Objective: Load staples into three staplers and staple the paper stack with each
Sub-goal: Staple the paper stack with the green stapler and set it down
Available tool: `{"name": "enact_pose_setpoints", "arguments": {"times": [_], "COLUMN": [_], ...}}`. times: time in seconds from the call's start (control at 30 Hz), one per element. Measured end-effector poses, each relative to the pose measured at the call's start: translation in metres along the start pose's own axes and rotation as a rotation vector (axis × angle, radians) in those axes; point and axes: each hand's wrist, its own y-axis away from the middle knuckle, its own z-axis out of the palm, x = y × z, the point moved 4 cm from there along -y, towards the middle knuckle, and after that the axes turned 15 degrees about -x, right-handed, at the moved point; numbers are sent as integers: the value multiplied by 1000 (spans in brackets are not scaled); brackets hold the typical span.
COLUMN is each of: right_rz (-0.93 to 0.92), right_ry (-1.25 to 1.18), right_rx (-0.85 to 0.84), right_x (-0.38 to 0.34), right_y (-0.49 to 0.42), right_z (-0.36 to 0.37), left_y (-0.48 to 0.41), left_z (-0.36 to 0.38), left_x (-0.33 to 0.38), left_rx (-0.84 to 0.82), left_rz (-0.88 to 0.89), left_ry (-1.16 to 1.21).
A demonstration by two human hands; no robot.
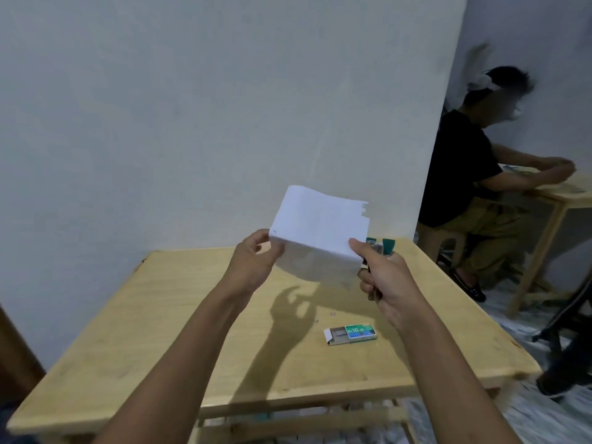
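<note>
While both hands are raised above the wooden table [192,315] near the middle of the frame, they hold a white paper stack [320,222] between them in the air. The left hand [253,267] pinches the stack's lower left corner between thumb and fingers. The right hand [384,283] presses its thumb onto the lower right corner, and its other fingers are curled round a stapler [373,251]; only a bit of metal and dark body shows between the fingers, so the stapler's shape and whether it is closed on the paper cannot be made out. The paper's right edge looks ragged, and a small mark near its lower left corner may be a staple, though it is too small to tell.

Just behind the right hand, at the far edge of the table, teal parts [389,245] of at least one more stapler peek out; the hand and paper hide most of them, and their number cannot be told. Lower right of centre, an open staple box [350,335] with a green label lies flat on the table, well apart from the hands, its print too blurred to read.

At the right edge of the frame another person [464,174] in a black top sits at a second table [570,193], partly cut off.
</note>
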Motion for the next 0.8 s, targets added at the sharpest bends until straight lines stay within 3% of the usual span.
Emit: {"name": "enact_pose_setpoints", "arguments": {"times": [0.1,0.23,0.43,0.53,0.63,0.8], "right_rz": [0,-10,15,18,-24,-43], "right_ry": [-21,-95,-82,29,28,-20], "right_rx": [41,45,-91,-97,1,-10], "right_x": [0,6,24,29,30,20], "right_y": [16,32,41,43,43,42], "right_z": [25,56,86,92,88,78], "left_y": [16,30,42,46,50,58], "left_z": [8,33,29,16,4,-7], "left_x": [-3,-12,2,0,-1,0], "left_rx": [209,109,28,47,65,-42], "left_rz": [-113,-112,9,31,33,-3], "left_ry": [58,596,997,904,737,565]}}
